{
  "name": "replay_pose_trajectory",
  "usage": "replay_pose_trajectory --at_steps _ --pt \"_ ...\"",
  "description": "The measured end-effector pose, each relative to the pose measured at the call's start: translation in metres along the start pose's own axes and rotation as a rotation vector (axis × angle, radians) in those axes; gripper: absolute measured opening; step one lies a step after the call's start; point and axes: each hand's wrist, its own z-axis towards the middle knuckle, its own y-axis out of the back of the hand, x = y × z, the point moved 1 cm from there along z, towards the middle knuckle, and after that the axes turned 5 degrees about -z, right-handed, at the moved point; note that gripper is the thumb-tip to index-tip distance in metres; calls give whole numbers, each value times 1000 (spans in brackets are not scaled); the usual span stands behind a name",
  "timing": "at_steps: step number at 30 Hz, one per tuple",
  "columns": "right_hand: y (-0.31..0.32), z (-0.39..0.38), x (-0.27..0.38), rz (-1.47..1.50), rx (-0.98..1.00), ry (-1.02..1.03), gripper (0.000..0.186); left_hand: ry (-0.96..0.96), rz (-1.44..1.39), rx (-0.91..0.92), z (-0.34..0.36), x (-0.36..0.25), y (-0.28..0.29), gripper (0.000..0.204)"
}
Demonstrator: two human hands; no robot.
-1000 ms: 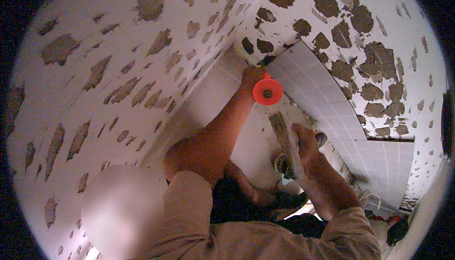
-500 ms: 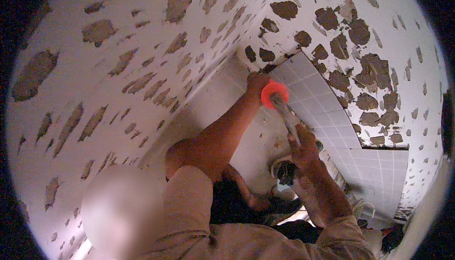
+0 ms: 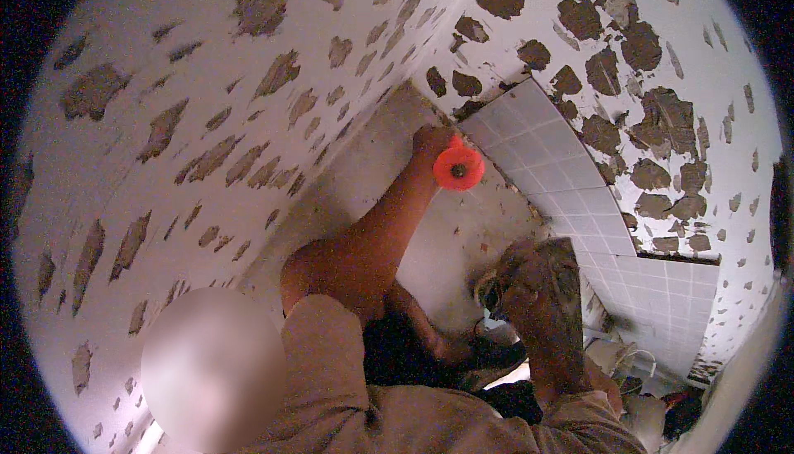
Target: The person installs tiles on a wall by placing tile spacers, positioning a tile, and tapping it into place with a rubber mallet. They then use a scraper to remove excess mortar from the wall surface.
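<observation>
At the foot of the tiled wall, my left hand (image 3: 430,143) is closed round a chisel with a round red hand guard (image 3: 460,183). The dark struck end (image 3: 459,171) shows in the guard's middle; the blade is hidden beneath. My right hand (image 3: 525,284) is raised closer to me, apart from the chisel. It is closed round a worn, dusty grey-brown striking tool that looks like a hammer (image 3: 566,268), partly blurred. Beside the chisel, grey wall tiles (image 3: 513,127) cover the lower right wall.
The left wall (image 3: 207,98) is white with many chipped patches. Dark patches mark the right wall (image 3: 682,57) above the tiles. The floor (image 3: 447,247) carries crumbs of debris. At the lower right lie a pale cable (image 3: 649,359) and other clutter. Another person's head (image 3: 211,363) is blurred out at the lower left.
My right hand has drawn the hammer-like tool back from the chisel, toward me. The left hand and chisel sit slightly further left in view, partly because the view has shifted.
</observation>
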Motion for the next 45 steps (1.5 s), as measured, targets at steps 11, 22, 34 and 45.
replay_pose_trajectory --at_steps 11,22,34,45 --pt "-49 -4 -20 -659 -652 545 38 37 -14 14 -6 16 18 12" --pt "-39 -3 6 182 89 -191 42 75 -214 -7 0 19 14 10" --pt "-15 28 52 -271 -33 367 42 -39 10 -26 7 19 22 11" --pt "-5 43 77 -460 -125 774 44 118 -136 -116 -5 0 7 10"
